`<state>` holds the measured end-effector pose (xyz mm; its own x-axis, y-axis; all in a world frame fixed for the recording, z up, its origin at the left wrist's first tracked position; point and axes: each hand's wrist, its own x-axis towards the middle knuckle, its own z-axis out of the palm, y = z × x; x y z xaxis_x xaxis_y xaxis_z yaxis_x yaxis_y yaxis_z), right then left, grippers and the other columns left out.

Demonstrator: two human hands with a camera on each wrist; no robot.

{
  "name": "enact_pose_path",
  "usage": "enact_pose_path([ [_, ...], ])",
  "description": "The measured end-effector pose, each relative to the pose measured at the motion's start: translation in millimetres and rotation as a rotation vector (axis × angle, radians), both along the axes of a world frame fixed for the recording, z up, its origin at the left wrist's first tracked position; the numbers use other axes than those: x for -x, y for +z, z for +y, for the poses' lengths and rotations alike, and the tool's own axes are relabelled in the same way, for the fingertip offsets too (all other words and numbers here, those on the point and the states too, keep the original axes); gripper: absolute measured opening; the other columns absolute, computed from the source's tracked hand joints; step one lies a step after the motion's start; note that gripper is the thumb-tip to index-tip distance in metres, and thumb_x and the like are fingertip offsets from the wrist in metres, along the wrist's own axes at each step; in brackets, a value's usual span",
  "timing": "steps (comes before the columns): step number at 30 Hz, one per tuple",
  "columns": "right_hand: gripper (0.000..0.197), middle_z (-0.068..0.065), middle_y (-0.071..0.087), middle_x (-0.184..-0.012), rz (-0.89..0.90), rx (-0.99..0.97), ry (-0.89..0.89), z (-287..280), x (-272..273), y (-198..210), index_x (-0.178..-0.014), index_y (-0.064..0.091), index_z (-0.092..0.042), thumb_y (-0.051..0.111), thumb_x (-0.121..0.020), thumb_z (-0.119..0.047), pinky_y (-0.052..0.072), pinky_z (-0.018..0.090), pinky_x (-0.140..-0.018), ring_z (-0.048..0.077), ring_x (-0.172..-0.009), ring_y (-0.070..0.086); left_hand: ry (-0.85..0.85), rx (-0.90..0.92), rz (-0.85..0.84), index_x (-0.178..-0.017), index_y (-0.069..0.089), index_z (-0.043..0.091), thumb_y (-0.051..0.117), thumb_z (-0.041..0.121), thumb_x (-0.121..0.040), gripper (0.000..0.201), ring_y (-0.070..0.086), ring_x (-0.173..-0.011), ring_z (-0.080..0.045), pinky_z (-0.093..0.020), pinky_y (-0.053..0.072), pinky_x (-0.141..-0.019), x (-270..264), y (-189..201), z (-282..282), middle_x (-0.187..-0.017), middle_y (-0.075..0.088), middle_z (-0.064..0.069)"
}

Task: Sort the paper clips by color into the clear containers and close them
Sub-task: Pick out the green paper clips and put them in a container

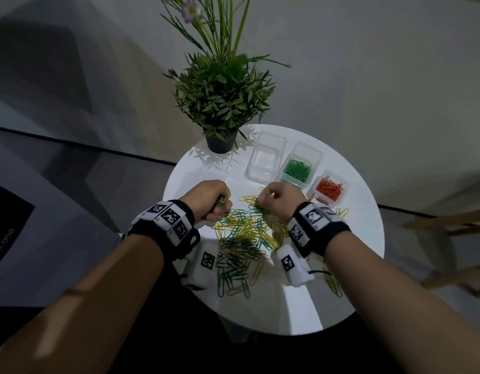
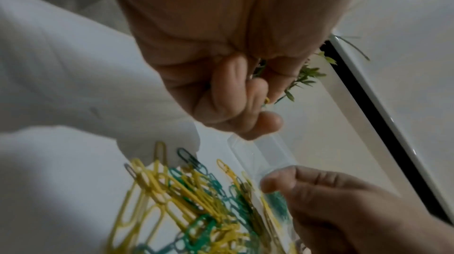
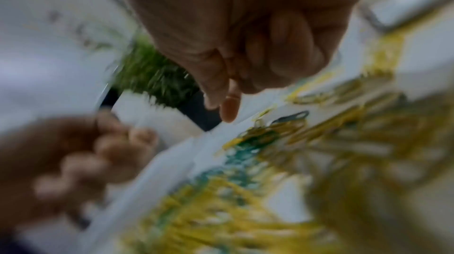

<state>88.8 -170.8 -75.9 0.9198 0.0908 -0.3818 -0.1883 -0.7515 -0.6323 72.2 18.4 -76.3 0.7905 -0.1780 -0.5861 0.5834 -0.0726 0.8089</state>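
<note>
A loose pile of yellow and green paper clips [image 1: 241, 238] lies mid-table. My left hand [image 1: 214, 201] is a fist just left of the pile, and it grips a bunch of green and yellow clips [image 2: 260, 71] that poke out between its fingers. My right hand [image 1: 274, 198] hovers over the pile's far edge with fingers curled. Its thumb and forefinger tips [image 3: 223, 106] are pressed together, and no clip shows between them in the blurred right wrist view. Behind stand an empty clear container [image 1: 266, 157], one of green clips [image 1: 298, 168] and one of orange clips [image 1: 329, 188], all uncovered.
A potted plant [image 1: 221, 143] stands at the back of the round white table [image 1: 354, 252]. A clear plastic piece [image 1: 206, 176] lies just beyond my left hand. A few yellow clips [image 1: 333, 284] lie under my right forearm. A wooden chair [image 1: 449, 225] stands to the right.
</note>
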Motion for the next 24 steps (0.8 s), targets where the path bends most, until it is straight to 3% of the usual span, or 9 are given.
enact_pose_path([
  [2, 0.003, -0.019, 0.055, -0.069, -0.131, 0.279, 0.219, 5.7, -1.9, 6.8, -0.083, 0.067, -0.024, 0.067, -0.085, -0.025, 0.038, 0.023, -0.063, 0.010, -0.077, 0.056, -0.011, 0.086, 0.059, -0.071, 0.041, 0.009, 0.036, 0.015, -0.086, 0.017, 0.025, -0.048, -0.015, -0.018, 0.014, -0.042, 0.5, -2.7, 1.7, -0.050, 0.044, -0.002],
  [4, 0.011, -0.014, 0.060, -0.081, -0.180, 0.438, 0.336, 10.0, -5.3, 6.0, -0.092, 0.067, -0.026, 0.071, -0.082, -0.030, 0.041, 0.024, -0.068, 0.015, -0.090, 0.057, 0.015, 0.141, 0.093, -0.069, 0.043, 0.013, 0.036, 0.019, -0.085, 0.019, 0.030, -0.047, -0.016, -0.016, 0.019, -0.042, 0.1, -1.9, 2.4, -0.053, 0.043, -0.002],
  [6, 0.017, -0.004, 0.064, -0.097, -0.185, 0.506, 0.395, 13.2, -7.2, 4.1, -0.097, 0.067, -0.028, 0.071, -0.081, -0.033, 0.043, 0.026, -0.071, 0.019, -0.097, 0.058, 0.049, 0.163, 0.105, -0.068, 0.043, 0.015, 0.036, 0.026, -0.091, 0.026, 0.034, -0.047, -0.017, -0.015, 0.023, -0.040, -1.2, 0.4, 1.8, -0.055, 0.043, -0.002],
  [8, 0.014, -0.001, 0.065, -0.103, -0.204, 0.552, 0.448, 16.3, -6.5, 3.0, -0.098, 0.066, -0.028, 0.068, -0.084, -0.030, 0.044, 0.027, -0.071, 0.023, -0.099, 0.059, 0.097, 0.165, 0.093, -0.068, 0.043, 0.015, 0.036, 0.033, -0.099, 0.036, 0.036, -0.047, -0.017, -0.014, 0.025, -0.037, -4.0, 0.9, 0.3, -0.054, 0.042, -0.002],
  [15, 0.011, 0.002, 0.066, -0.099, -0.261, 0.595, 0.532, 18.3, -4.3, 0.0, -0.096, 0.064, -0.023, 0.056, -0.089, -0.025, 0.047, 0.031, -0.075, 0.026, -0.096, 0.061, 0.103, 0.102, 0.097, -0.090, 0.059, 0.006, 0.039, 0.020, -0.099, 0.026, 0.053, -0.050, -0.016, -0.021, 0.047, -0.046, -10.5, 2.9, -1.8, -0.072, 0.059, -0.009],
  [19, 0.013, -0.001, 0.063, -0.080, -0.251, 0.367, 0.311, 1.7, 2.4, -5.2, -0.088, 0.060, -0.017, 0.050, -0.092, -0.023, 0.047, 0.028, -0.066, 0.020, -0.077, 0.059, 0.067, 0.185, 0.148, -0.097, 0.060, 0.004, 0.046, 0.011, -0.094, 0.016, 0.064, -0.061, -0.019, -0.024, 0.056, -0.054, -8.0, 7.3, -4.3, -0.081, 0.066, -0.014],
  [22, 0.015, -0.008, 0.054, -0.064, -0.080, 0.010, 0.025, -13.1, 11.2, -5.1, -0.079, 0.053, -0.015, 0.052, -0.094, -0.014, 0.036, 0.019, -0.049, 0.007, -0.057, 0.050, 0.029, 0.215, 0.112, -0.101, 0.058, 0.003, 0.041, -0.008, -0.091, 0.022, 0.067, -0.077, -0.021, -0.022, 0.059, -0.059, -2.1, 5.9, -8.3, -0.097, 0.066, -0.018],
  [24, 0.022, -0.003, 0.053, -0.058, 0.076, -0.304, -0.170, -22.2, 16.9, -3.9, -0.074, 0.051, -0.014, 0.049, -0.094, -0.008, 0.031, 0.018, -0.043, 0.009, -0.045, 0.044, 0.027, 0.231, 0.099, -0.102, 0.057, 0.001, 0.039, -0.017, -0.089, 0.029, 0.067, -0.081, -0.022, -0.020, 0.058, -0.058, 0.8, 3.8, -12.5, -0.101, 0.065, -0.019],
])
